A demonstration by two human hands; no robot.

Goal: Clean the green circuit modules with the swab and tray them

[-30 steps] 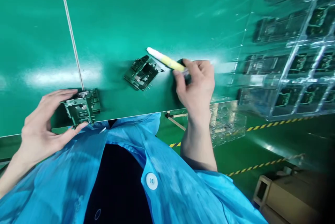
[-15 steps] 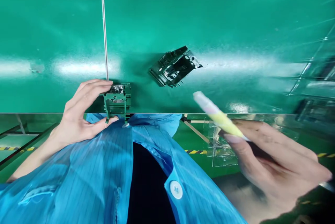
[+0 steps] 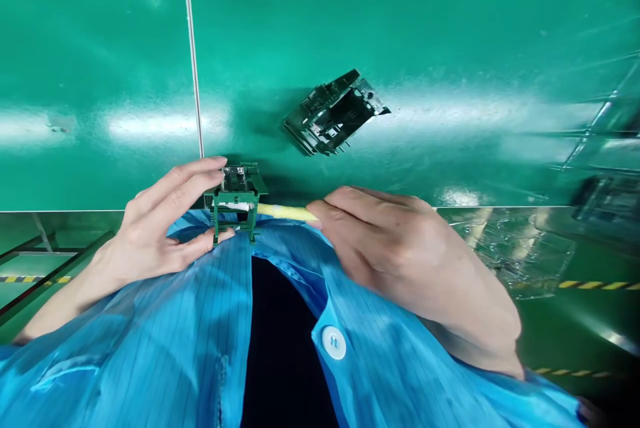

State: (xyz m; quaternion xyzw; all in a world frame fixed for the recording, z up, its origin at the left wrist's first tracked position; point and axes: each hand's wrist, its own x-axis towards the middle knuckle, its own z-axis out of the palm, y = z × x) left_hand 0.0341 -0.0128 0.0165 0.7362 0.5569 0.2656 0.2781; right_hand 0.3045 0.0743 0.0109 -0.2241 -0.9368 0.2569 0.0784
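Left hand [image 3: 155, 221] of the person was grasping a green plastic frame [image 3: 233, 197], with the fingers at its upper left side and the thumb at its lower part. This frame was found a little to the left of the centre of the frame of view, at the near edge of the green table [image 3: 400, 28], and its lower legs reached beyond this edge, in front of the blue jacket [image 3: 150, 348].

Right hand [image 3: 390, 241], to the right of the centre, was closed around a yellow pen-like stick [image 3: 285, 212]. The stick lay almost level in the view and pointed to the left; its whitish end was seen among the bars of the green frame. Whether this end touched an inner surface, I could not tell.

Another dark green part [image 3: 333, 115] rested tilted on the table, just above the centre, apart from both hands. A pale seam [image 3: 191, 48] ran down the table in the upper left. At the right edge, a dark piece [image 3: 605, 205] was too blurred to be named. Below the table edge, at the right, appeared some clear plastic [image 3: 523, 258], and near it a yellow and black stripe [image 3: 597, 285].
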